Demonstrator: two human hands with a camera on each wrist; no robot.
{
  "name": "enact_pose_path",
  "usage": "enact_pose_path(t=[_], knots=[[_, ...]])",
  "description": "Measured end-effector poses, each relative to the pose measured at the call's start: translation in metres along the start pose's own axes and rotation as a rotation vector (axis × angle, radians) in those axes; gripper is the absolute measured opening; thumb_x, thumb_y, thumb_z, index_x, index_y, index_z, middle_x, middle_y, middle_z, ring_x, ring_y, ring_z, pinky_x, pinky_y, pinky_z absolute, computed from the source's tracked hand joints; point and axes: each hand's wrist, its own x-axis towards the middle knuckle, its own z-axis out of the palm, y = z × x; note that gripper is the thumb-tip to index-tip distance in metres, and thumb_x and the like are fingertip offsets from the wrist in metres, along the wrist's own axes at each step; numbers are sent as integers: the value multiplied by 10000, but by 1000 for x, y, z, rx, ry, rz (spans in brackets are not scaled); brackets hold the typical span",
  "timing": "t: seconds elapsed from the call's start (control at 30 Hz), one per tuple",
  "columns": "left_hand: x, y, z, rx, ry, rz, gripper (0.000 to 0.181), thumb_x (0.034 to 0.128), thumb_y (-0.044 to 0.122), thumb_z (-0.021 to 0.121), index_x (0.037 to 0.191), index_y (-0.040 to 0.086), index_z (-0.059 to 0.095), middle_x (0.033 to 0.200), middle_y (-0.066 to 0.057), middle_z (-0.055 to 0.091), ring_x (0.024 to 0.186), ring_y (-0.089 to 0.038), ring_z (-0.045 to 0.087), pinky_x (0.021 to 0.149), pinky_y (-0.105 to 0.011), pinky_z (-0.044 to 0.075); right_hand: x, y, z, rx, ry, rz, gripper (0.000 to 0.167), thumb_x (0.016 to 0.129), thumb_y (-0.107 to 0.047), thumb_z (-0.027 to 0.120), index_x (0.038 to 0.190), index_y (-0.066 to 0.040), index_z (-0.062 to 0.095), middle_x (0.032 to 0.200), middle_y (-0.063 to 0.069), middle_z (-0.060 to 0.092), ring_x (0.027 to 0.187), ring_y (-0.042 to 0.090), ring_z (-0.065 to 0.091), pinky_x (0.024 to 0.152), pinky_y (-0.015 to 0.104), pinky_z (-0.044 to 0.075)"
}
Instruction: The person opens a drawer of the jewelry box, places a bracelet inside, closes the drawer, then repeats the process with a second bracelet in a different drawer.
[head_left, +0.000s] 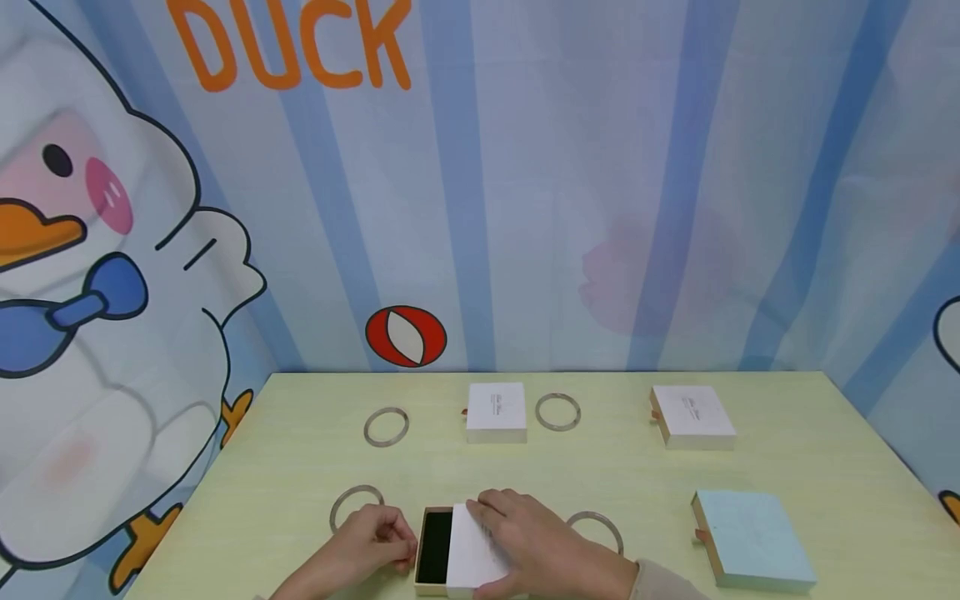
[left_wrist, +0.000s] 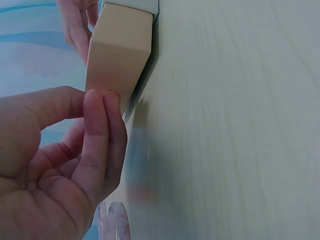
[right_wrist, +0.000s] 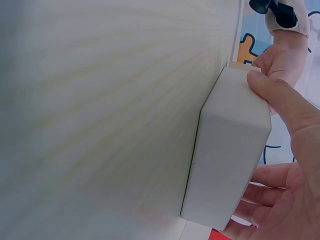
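On the near part of the table is a white drawer-style gift box. Its white sleeve (head_left: 474,550) is partly slid off a tan inner drawer (head_left: 434,546) with a dark lining. My left hand (head_left: 372,537) pinches at the middle of the drawer's left end; the pull tab there is hidden by the fingertips. In the left wrist view the thumb and fingers (left_wrist: 95,120) meet against the tan end face (left_wrist: 117,50). My right hand (head_left: 536,542) grips the sleeve from above, with the thumb on its near side and the other fingers at the far side, as the right wrist view shows.
Clear bangles lie beside my left hand (head_left: 356,490) and beyond my right wrist (head_left: 600,518). Farther back are two more bangles (head_left: 386,427) (head_left: 558,412) and white boxes (head_left: 497,412) (head_left: 693,417). A light blue box (head_left: 753,537) sits at the right. A printed curtain (head_left: 555,183) hangs behind the table.
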Motion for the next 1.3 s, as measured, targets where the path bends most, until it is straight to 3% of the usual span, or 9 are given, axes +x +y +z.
enact_pose_path(t=[1.3], knots=[[-8,-4,-11,-14,19,33,55,922,3,636,899,-41,660,756,-80,674,680,-151,635,656,-221,513,0,0,1,12,-10,6,949,807,-678,689,1444,-5,483,1372,91,520,1181,183,516,985,330,466]])
